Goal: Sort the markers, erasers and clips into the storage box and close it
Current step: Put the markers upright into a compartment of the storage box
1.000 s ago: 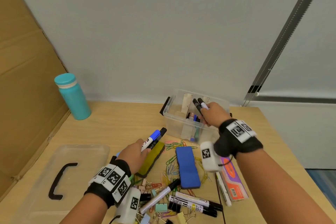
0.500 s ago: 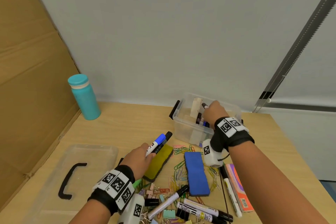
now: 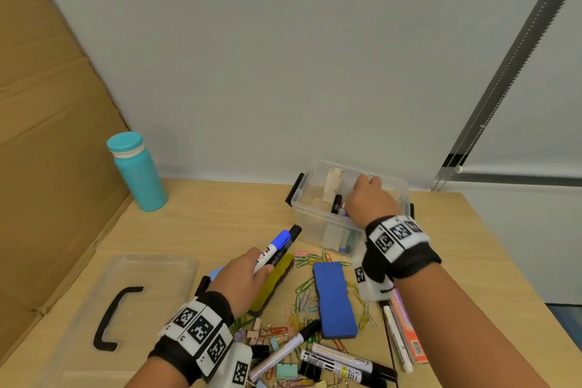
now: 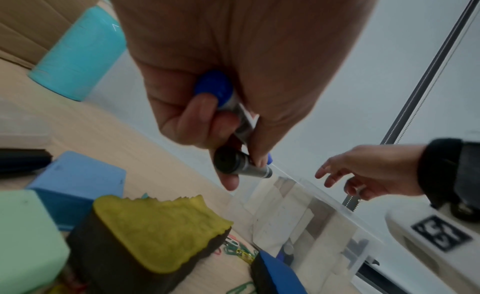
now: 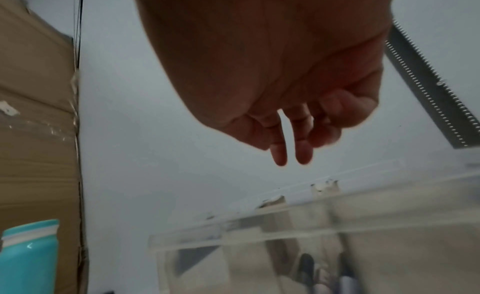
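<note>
On the wooden table (image 3: 195,217), toward the back right, the clear storage box (image 3: 310,217) stood open, and I had parked its lid (image 3: 151,268), handle up, at the front left so nothing blocked the drop. A teal bottle (image 3: 137,172) stood clear of the work by the cardboard wall.

My right hand (image 3: 368,198) hung over the box with its fingers (image 5: 279,154) loosely extended and nothing in them, as the right wrist view showed plainly. I judged it had only to withdraw. Markers already stood on end inside the box, leaning in a divided section.

My left hand (image 3: 242,280) was closed around two markers, a blue-capped marker (image 3: 273,249) and a black-capped marker (image 3: 288,241), bunched together so both could go over in one trip. They pointed toward the box, well short of its rim.

Between the hands lay the blue eraser (image 3: 333,299) and the yellow eraser (image 3: 274,282), the latter partly under my left hand. More loose markers (image 3: 343,362) lay near the front edge. Coloured paper clips (image 3: 310,258) and binder clips (image 3: 285,370) were scattered around them.

The box dividers blurred through the plastic, so I could not tell which compartment held what. The frame cut off the nearest clips.
</note>
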The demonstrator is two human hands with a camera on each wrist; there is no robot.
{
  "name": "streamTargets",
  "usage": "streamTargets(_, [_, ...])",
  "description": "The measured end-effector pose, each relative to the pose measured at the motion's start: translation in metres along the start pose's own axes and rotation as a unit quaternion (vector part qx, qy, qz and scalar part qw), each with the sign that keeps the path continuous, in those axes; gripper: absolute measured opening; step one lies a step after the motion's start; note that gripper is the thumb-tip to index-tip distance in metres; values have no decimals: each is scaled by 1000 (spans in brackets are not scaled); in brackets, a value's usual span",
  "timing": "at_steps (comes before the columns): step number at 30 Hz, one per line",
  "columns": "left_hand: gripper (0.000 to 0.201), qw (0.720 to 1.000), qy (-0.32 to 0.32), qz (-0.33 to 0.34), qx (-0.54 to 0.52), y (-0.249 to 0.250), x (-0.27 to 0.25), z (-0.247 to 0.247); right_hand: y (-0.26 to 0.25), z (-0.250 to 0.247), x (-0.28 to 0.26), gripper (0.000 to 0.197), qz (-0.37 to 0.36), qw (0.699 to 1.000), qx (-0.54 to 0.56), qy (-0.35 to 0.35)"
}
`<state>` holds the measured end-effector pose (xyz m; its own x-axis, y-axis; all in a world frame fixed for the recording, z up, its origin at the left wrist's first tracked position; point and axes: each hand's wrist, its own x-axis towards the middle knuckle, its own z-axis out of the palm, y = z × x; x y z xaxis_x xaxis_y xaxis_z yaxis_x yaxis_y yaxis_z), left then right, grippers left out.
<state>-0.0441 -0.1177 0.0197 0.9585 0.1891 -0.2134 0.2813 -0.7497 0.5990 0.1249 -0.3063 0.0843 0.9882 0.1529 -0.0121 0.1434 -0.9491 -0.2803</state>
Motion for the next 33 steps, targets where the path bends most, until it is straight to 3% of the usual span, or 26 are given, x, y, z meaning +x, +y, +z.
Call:
streamTargets(4, [18, 999, 26, 30, -31, 15, -7, -2, 53, 4, -12, 33, -18, 990, -19, 142])
streamTargets(7, [18, 996, 48, 51, -46, 38, -5, -4, 86, 18, -13, 53, 21, 996, -20, 84])
streamTargets(10, [15, 994, 73, 66, -35, 74, 9, -4, 97, 32, -14, 61, 16, 997, 74, 16])
streamTargets(15, [27, 994, 76, 51, 54, 136, 70, 5, 98, 35, -13, 62, 10, 995, 102, 20])
streamTargets(19, [29, 993, 26, -15, 117, 173, 126, 15, 99, 35, -12, 63, 9, 996, 87, 19])
streamTargets(23, [28, 982, -37, -46, 177, 184, 150, 26, 100, 36, -11, 63, 3, 997, 73, 19])
streamTargets(28, [35, 998, 18, -26, 60, 173, 151, 23, 101, 37, -10, 64, -5, 998, 61, 27])
streamTargets(33, [35, 990, -11, -2, 138, 175, 147, 29, 102, 38, -11, 65, -8, 998, 56, 34])
